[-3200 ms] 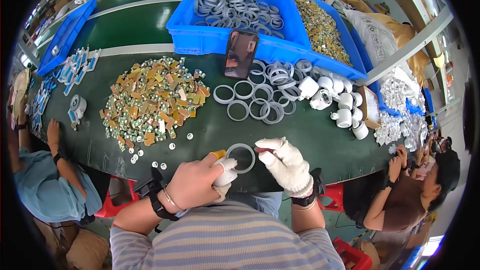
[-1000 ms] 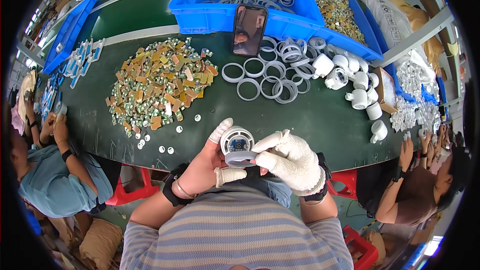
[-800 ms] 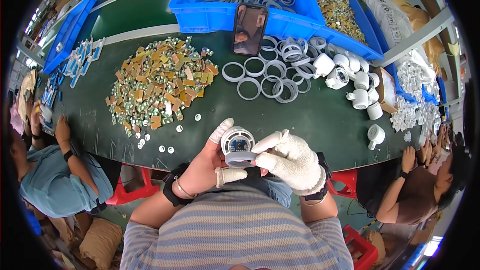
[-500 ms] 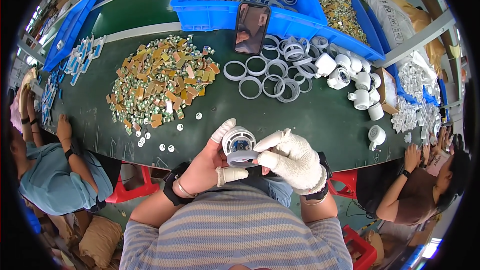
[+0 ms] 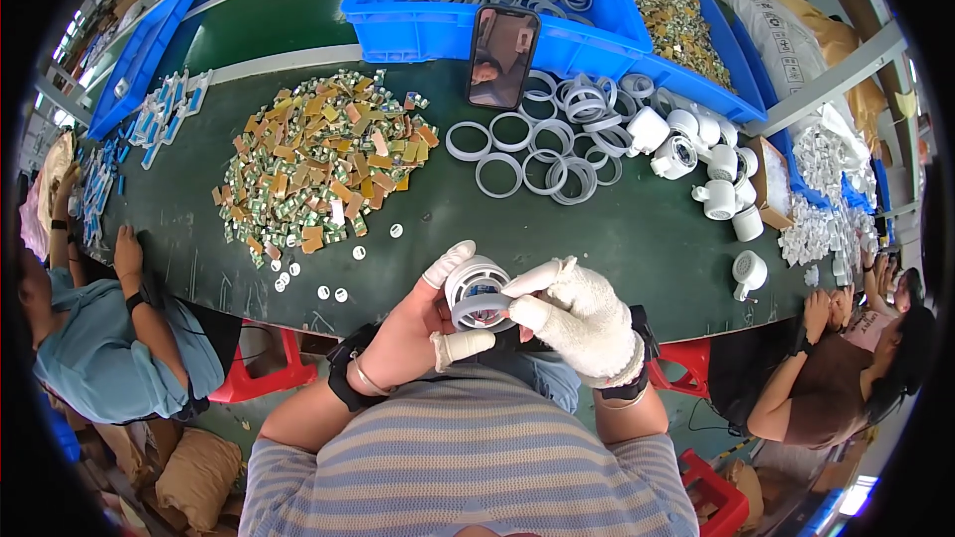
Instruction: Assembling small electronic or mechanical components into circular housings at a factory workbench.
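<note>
“Grey ring (image 5: 476, 305): where is it?”

“In the right hand (image 5: 579, 320), tilted across the lower part of the white housing (image 5: 460, 273)'s open face. Whether it is seated or only leaning there, I can't tell.”

“And each grip?”

“Right: gloved thumb and finger pinched on the ring's edge. The left hand (image 5: 408, 328), with covered fingertips, is wrapped around the housing from the side. A bit of blue circuit board (image 5: 485, 289) shows inside.”

“Held where?”

“At the near edge of the desk (image 5: 637, 249), just in front of the striped top (image 5: 468, 447).”

“What lies around?”

“To the left, a heap of small boards (image 5: 328, 159), with white discs (image 5: 359, 254) scattered along its near side. Beyond the hands, loose rings (image 5: 587, 182) lie near a phone (image 5: 502, 58) standing against the blue bin (image 5: 418, 40), which holds many more. Further right, white parts (image 5: 720, 199) cluster, and a lone white part (image 5: 748, 273) sits closer to the edge.”

“Anyone else?”

“One person in blue (image 5: 114, 348) at the left, another in brown (image 5: 841, 383) at the right.”
</note>
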{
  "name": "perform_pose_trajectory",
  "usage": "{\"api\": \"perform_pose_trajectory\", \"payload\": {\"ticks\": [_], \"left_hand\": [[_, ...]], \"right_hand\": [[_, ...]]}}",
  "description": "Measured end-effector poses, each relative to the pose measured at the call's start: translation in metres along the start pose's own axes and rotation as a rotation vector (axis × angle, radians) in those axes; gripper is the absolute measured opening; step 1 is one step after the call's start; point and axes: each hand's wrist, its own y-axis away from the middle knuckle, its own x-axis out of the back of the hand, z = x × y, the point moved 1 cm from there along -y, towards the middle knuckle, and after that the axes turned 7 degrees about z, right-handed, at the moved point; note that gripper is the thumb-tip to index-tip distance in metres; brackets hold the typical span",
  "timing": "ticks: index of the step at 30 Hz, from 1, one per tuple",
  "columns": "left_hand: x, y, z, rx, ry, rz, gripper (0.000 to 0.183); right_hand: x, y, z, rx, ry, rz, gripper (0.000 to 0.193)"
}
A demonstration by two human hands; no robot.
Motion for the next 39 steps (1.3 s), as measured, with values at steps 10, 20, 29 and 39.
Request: {"api": "perform_pose_trajectory", "payload": {"ticks": [10,20,29,39], "left_hand": [[-0.001,0.001,0.002,0.032,0.013,-0.001,0.116],[-0.001,0.0,0.0,0.031,0.005,-0.006,0.114],[-0.01,0.006,0.004,-0.105,-0.203,0.026,0.088],[-0.01,0.013,0.016,-0.418,-0.636,-0.084,0.073]], "right_hand": [[-0.003,0.006,-0.003,0.082,0.046,0.052,0.013],[-0.001,0.001,0.001,0.052,-0.021,0.042,0.013],[-0.008,-0.012,0.019,0.486,0.449,0.172,0.066],[-0.041,-0.008,0.014,0.693,0.608,0.13,0.044]]}}
